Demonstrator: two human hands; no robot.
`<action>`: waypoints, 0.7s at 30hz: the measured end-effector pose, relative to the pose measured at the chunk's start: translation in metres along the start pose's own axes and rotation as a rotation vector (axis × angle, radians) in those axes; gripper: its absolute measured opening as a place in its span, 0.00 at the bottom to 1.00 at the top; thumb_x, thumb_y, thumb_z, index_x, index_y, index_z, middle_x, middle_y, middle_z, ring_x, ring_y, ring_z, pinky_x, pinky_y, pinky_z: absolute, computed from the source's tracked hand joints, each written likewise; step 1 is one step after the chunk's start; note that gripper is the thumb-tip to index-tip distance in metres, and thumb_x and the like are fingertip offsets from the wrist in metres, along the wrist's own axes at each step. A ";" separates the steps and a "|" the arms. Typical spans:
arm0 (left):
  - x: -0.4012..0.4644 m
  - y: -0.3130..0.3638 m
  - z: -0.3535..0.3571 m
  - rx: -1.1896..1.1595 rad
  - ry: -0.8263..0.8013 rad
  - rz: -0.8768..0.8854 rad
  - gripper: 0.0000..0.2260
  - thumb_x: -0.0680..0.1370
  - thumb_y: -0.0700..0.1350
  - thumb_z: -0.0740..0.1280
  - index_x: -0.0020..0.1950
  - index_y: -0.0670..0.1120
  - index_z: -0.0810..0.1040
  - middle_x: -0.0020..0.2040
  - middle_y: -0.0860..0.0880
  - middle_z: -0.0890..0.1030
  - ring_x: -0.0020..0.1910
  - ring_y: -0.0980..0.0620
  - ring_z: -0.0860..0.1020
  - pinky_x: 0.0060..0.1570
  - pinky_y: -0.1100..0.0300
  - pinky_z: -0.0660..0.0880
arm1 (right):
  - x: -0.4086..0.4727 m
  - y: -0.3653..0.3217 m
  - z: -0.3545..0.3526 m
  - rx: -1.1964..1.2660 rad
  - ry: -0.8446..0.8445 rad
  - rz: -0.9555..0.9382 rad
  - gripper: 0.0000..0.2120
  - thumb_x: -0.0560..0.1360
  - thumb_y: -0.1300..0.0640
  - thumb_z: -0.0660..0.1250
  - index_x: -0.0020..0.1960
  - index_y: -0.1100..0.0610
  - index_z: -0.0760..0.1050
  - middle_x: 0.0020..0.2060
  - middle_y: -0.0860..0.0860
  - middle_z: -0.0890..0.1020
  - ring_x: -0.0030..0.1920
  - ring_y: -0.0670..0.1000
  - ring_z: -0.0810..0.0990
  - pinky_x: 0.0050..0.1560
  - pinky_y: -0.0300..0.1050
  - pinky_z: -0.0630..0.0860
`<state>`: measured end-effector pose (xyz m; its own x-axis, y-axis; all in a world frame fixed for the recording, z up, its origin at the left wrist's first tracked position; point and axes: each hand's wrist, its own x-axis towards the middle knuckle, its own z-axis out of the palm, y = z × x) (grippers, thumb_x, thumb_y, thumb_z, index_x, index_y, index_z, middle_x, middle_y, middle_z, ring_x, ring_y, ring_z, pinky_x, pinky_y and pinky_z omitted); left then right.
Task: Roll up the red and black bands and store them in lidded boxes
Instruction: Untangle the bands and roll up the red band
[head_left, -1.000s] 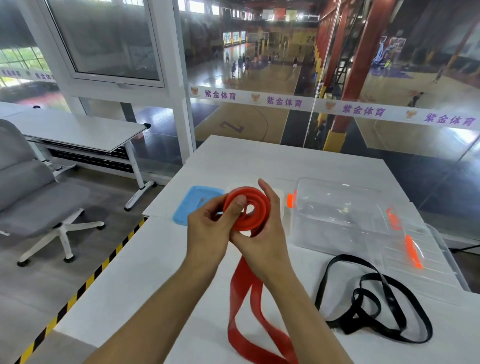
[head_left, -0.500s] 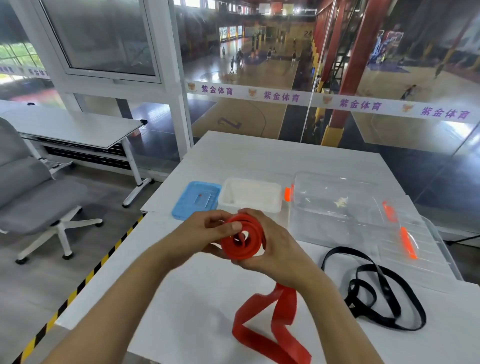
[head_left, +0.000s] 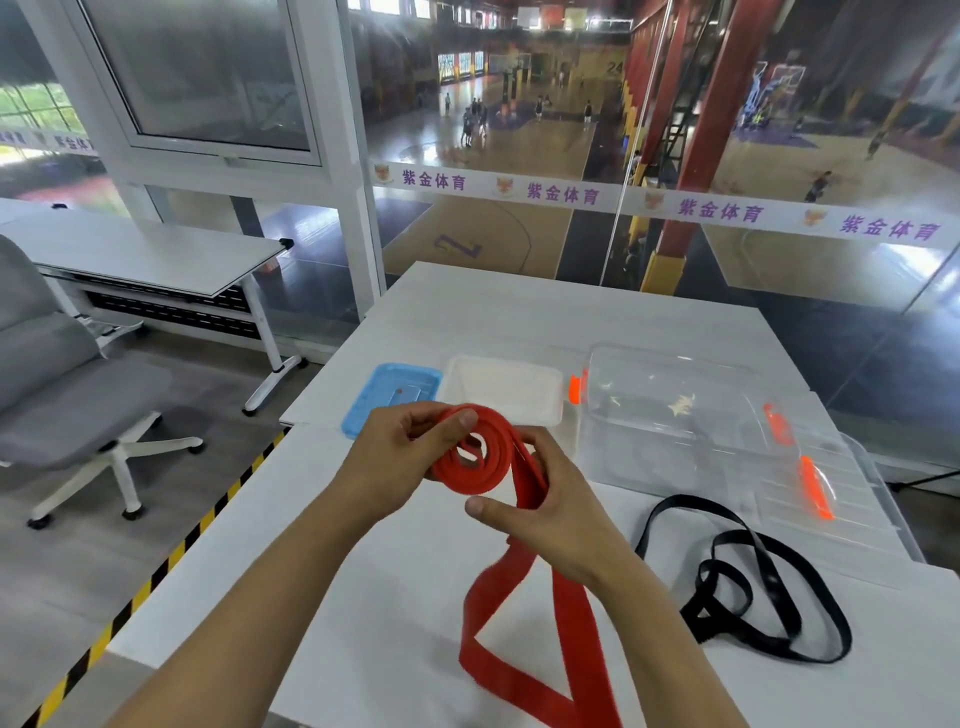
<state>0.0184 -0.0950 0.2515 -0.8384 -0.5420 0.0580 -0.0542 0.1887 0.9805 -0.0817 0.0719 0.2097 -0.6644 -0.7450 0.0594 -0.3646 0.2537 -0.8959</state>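
A white table (head_left: 597, 332) stands against a glass wall that overlooks an indoor basketball court. In the head view, both hands hold a partly coiled red band (head_left: 480, 457) above the table's near half. The left hand (head_left: 395, 462) curls its fingers around the coil's left side, with the thumb pressed on the top edge. The right hand (head_left: 550, 512) wraps around the band's right side, thumb extended toward the left under the coil; the loose tail hangs from it down to the table's near edge. Behind the hands sit a blue lid (head_left: 387, 397) and, just beside it, an open white box (head_left: 504, 389). To the right stands a large clear box (head_left: 675, 415) with orange clips. The black band (head_left: 748, 582) lies uncoiled on the table, right of the right forearm. A grey chair (head_left: 62, 395) stands on the floor to the left.
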 end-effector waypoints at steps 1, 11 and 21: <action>0.000 -0.001 0.005 -0.046 0.049 0.000 0.16 0.73 0.56 0.71 0.52 0.47 0.86 0.44 0.47 0.88 0.44 0.49 0.87 0.47 0.52 0.85 | 0.000 0.001 0.004 0.046 0.026 0.005 0.35 0.65 0.43 0.83 0.67 0.36 0.71 0.56 0.41 0.84 0.57 0.46 0.83 0.60 0.57 0.82; -0.009 -0.013 0.043 -0.222 0.315 -0.004 0.11 0.75 0.55 0.71 0.50 0.50 0.86 0.43 0.50 0.88 0.46 0.52 0.87 0.49 0.55 0.82 | 0.006 0.001 0.029 0.212 0.176 -0.055 0.38 0.69 0.57 0.82 0.73 0.43 0.70 0.63 0.41 0.82 0.64 0.47 0.83 0.67 0.53 0.79; -0.015 -0.021 0.031 -0.241 0.129 -0.131 0.14 0.78 0.53 0.68 0.55 0.44 0.84 0.49 0.45 0.88 0.51 0.45 0.86 0.48 0.52 0.83 | 0.000 -0.005 0.007 0.058 0.064 -0.094 0.39 0.69 0.53 0.83 0.73 0.37 0.68 0.62 0.31 0.80 0.61 0.38 0.82 0.64 0.37 0.78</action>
<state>0.0152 -0.0649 0.2241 -0.7559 -0.6516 -0.0633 -0.0136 -0.0811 0.9966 -0.0756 0.0662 0.2110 -0.6703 -0.7222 0.1708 -0.3904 0.1474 -0.9088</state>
